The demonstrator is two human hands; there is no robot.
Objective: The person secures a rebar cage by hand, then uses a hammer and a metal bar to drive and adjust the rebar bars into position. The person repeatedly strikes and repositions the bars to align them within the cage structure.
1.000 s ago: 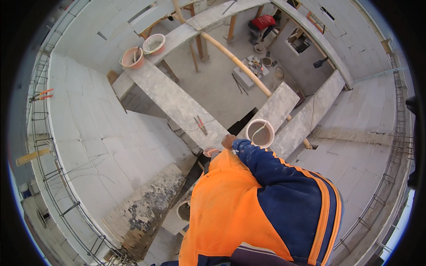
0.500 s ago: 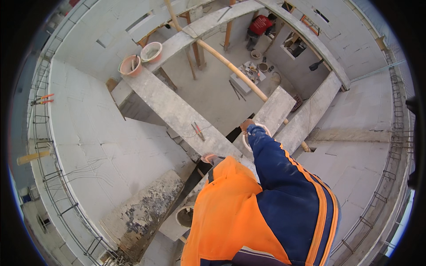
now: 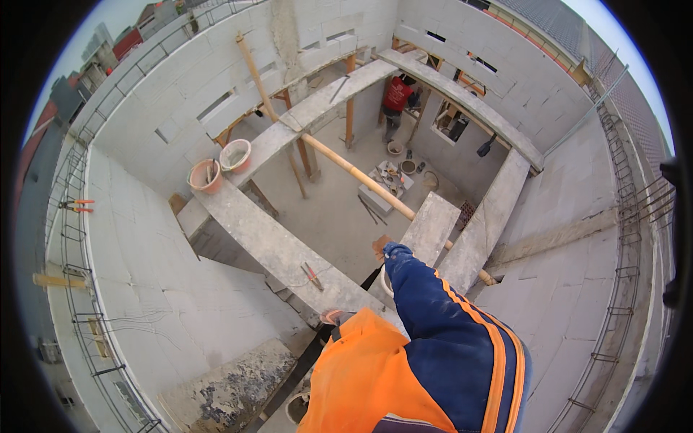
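My right arm, in a blue sleeve with orange stripes, stretches forward over the gap. Its bare right hand (image 3: 380, 247) is just past a pale bucket (image 3: 387, 283), mostly hidden by the sleeve. The hand is too small to show whether it grips anything. Lower left, my left hand (image 3: 332, 316) touches or lies close to the near edge of a long grey plank (image 3: 253, 224); its fingers are mostly hidden. Red-handled pliers (image 3: 312, 277) lie on that plank, a little beyond my left hand. A short wide board (image 3: 433, 227) is to the right of my right hand.
Two mortar-stained buckets, one orange (image 3: 206, 177) and one pale inside (image 3: 235, 155), stand at the plank's far left. A round wooden pole (image 3: 354, 171) crosses the opening. Below, a person in red (image 3: 397, 95) stands by the far wall. Rebar cages (image 3: 610, 281) run along the wall tops.
The view has tilted up, showing more of the far walls and sky. My right hand has moved slightly left, off the bucket's far rim. My left hand stays by the plank edge.
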